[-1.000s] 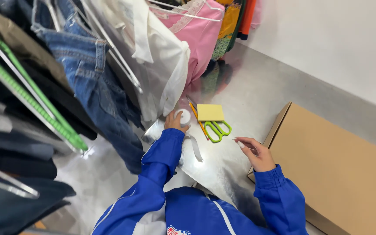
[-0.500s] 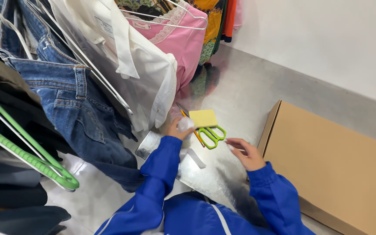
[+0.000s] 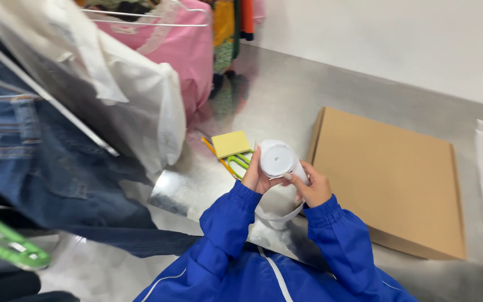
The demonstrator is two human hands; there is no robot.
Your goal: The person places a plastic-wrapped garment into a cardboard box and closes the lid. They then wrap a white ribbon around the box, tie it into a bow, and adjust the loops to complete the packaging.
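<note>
both hands meet at the centre of the head view, above a shiny metal floor (image 3: 286, 100). the left hand (image 3: 254, 178) has its grip closed around the near side of a white roll (image 3: 276, 159), with the fingers wrapped up its left wall. the right hand (image 3: 312, 187) has its grip closed on the roll from the 4 o'clock side, fingertips pressed against the roll's edge. the roll is held with its round end face toward the camera. a loose white strip (image 3: 278, 215) hangs in a curve below the roll, between the two blue jacket sleeves (image 3: 225, 223).

at 10 o'clock from the roll, just beside the left hand, a yellow sticky-note pad (image 3: 231, 144) lies on the floor. green-handled scissors (image 3: 240, 162) lie partly under the pad, their handles touching the left hand's outline in this view; whether they actually touch cannot be told. an orange pencil-like stick (image 3: 211, 148) lies just beside the pad at its 8 o'clock edge.

at 3 o'clock from the roll, a flat brown cardboard box (image 3: 389, 179) lies on the floor, near the right hand.

at 9 to 11 o'clock, hung garments fill the frame: blue jeans (image 3: 26, 151), a white garment under a clear plastic cover (image 3: 113, 95) and a pink garment (image 3: 188, 50). a green hanger (image 3: 9, 251) shows at 8 o'clock.
</note>
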